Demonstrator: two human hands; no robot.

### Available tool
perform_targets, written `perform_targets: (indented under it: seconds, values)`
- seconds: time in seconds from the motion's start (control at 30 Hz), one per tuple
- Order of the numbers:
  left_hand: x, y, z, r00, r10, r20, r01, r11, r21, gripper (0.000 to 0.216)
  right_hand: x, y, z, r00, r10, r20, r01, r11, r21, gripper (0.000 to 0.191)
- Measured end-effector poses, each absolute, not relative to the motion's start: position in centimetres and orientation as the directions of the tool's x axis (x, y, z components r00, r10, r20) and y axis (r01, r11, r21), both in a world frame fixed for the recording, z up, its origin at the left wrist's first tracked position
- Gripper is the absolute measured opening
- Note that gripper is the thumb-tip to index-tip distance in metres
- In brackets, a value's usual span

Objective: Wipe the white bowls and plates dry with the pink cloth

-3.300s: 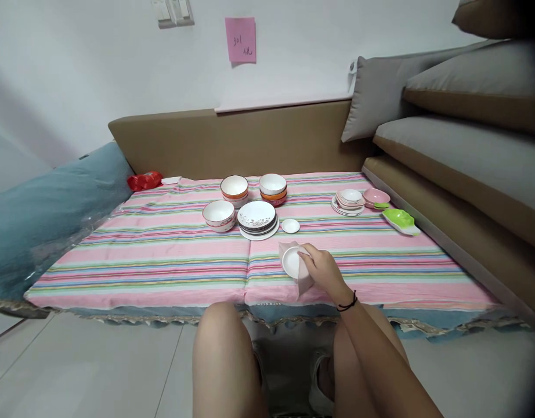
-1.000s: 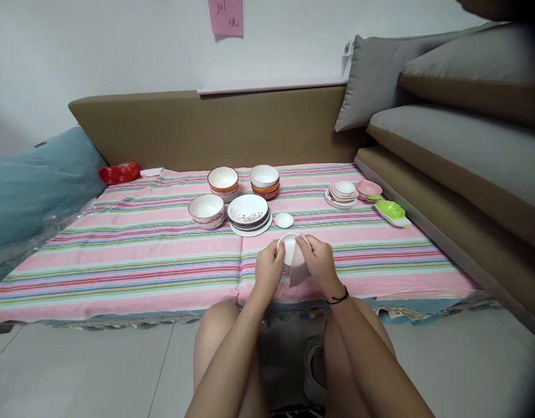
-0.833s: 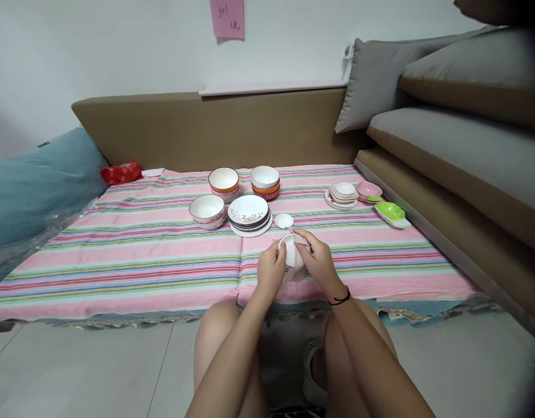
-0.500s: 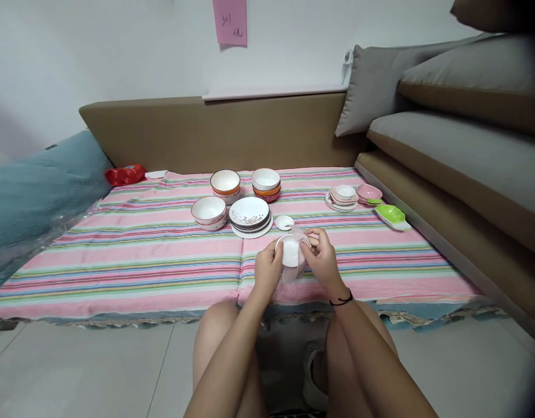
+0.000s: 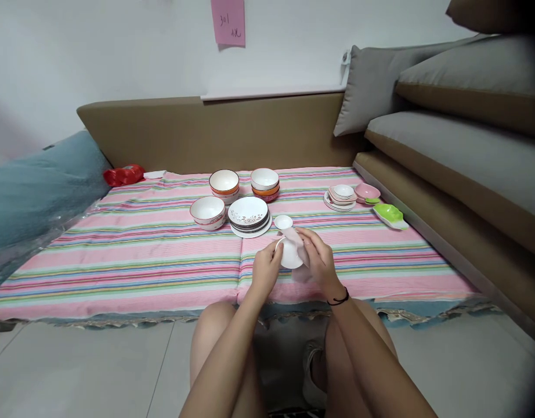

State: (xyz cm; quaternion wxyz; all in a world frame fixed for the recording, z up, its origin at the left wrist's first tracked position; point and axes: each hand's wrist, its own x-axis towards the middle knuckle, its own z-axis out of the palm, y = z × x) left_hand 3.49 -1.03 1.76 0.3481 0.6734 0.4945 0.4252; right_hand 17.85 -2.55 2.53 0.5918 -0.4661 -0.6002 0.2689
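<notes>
My left hand (image 5: 267, 264) grips the left rim of a small white bowl (image 5: 289, 255), its thumb on the inner edge. A thin whitish tissue (image 5: 299, 247) is pinched in my right hand (image 5: 318, 258) and lies against the bowl's right side, its lower end hanging beneath. The fingertips of my right hand are partly hidden behind it. Just beyond the bowl, a smaller white dish (image 5: 284, 222) rests on the striped cloth (image 5: 163, 261). A stack of plates (image 5: 249, 215) with a flower pattern stands to its left.
Large bowls stand in stacks at the back (image 5: 224, 184), (image 5: 264, 183) and a further bowl stack (image 5: 208, 213) at left. Small dishes (image 5: 341, 197), a pink bowl (image 5: 367, 193) and a green leaf-shaped dish (image 5: 390, 216) are at right, beside piled cushions (image 5: 459, 139). A red bundle (image 5: 125, 174) lies far left.
My right hand has shifted the tissue around the right side of the bowl, and its fingers have closed in more. The left hand keeps its hold on the rim.
</notes>
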Motion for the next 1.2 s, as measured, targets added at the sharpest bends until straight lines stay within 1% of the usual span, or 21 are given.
perform_targets:
  seconds: [0.07,0.13,0.3,0.33,0.4,0.47,0.53,0.67,0.77,0.87,0.97,1.03,1.13,1.2]
  values:
    - [3.4,-1.1,1.8,0.149,0.959,0.239,0.377,-0.279,0.883,0.040,17.9,-2.3,2.2,0.152,0.896,0.418,0.195,0.387,-0.901,0.029]
    - [3.3,-1.2,1.9,0.146,0.959,0.244,0.393,-0.282,0.875,0.041,17.9,-2.1,1.7,0.145,0.906,0.397,0.210,0.364,-0.907,0.023]
    - [3.2,-1.5,2.3,0.157,0.961,0.226,0.442,-0.273,0.854,0.038,18.0,-1.9,1.4,0.100,0.923,0.372,0.376,0.311,-0.873,0.018]
    - [3.1,-1.5,2.4,0.171,0.959,0.227,0.434,-0.280,0.856,0.037,18.1,-2.0,1.5,0.105,0.926,0.363,0.414,0.291,-0.862,0.021]
    - [3.1,-1.5,2.5,0.197,0.955,0.221,0.384,-0.282,0.879,0.036,18.2,-2.1,1.7,0.123,0.926,0.357,0.497,0.254,-0.830,0.033]
    - [3.1,-1.5,2.4,0.198,0.959,0.202,0.324,-0.258,0.910,0.037,18.3,-2.2,1.9,0.130,0.921,0.368,0.566,0.236,-0.790,0.042]
    - [3.0,-1.4,2.3,0.180,0.965,0.191,0.300,-0.238,0.924,0.038,18.2,-2.3,2.0,0.115,0.915,0.387,0.593,0.249,-0.766,0.041]
    - [2.8,-1.2,2.0,0.180,0.962,0.206,0.313,-0.254,0.915,0.038,18.0,-2.2,1.9,0.016,0.910,0.415,0.548,0.339,-0.764,0.023]
    - [2.5,-1.1,2.0,0.232,0.950,0.211,0.379,-0.288,0.879,0.036,18.0,-2.1,1.8,-0.054,0.904,0.424,0.556,0.380,-0.739,0.025]
    - [2.2,-1.2,2.3,0.282,0.939,0.197,0.433,-0.308,0.847,0.035,18.1,-2.1,1.7,-0.093,0.910,0.403,0.597,0.375,-0.709,0.019]
    - [2.0,-1.3,2.5,0.293,0.938,0.185,0.436,-0.303,0.847,0.035,18.2,-2.2,1.7,-0.060,0.932,0.358,0.664,0.306,-0.683,0.027]
    - [1.9,-1.3,2.5,0.289,0.945,0.155,0.422,-0.271,0.865,0.035,18.1,-2.4,1.6,-0.050,0.938,0.342,0.688,0.281,-0.669,0.030]
    - [1.8,-1.2,2.2,0.277,0.956,0.100,0.330,-0.192,0.924,0.036,17.9,-2.4,1.6,-0.034,0.932,0.360,0.678,0.286,-0.677,0.028]
    - [1.9,-1.2,2.1,0.257,0.964,0.070,0.239,-0.133,0.962,0.039,17.9,-2.3,1.5,0.058,0.922,0.383,0.670,0.249,-0.700,0.027]
